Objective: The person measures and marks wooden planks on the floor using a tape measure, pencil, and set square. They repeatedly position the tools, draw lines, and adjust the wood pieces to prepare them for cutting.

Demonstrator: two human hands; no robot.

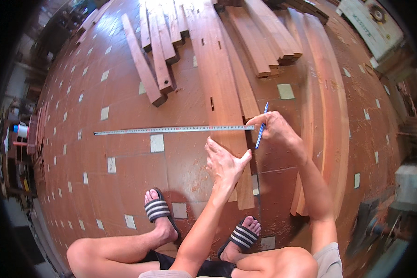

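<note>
A long reddish-brown wooden board (214, 74) with several cut slots runs away from me across the floor. Over its near part lies a white tape measure blade (171, 129), crosswise, reaching far out to the left beyond the board's edge. My right hand (277, 127) is closed around a blue pen (262, 127), beside the board's right edge. Its fingertips meet the right end of the blade; whether they pinch it is unclear. Just nearer than the blade, my left hand (223, 163) rests on the board, thumb and fingers spread apart.
Several square wooden beams (146, 76) lie at the far left, with more beams (252, 46) at the far right. Long planks (331, 120) stretch along my right side. Shavings dot the tiled floor (102, 153). My sandalled feet (160, 208) are near the board's near end.
</note>
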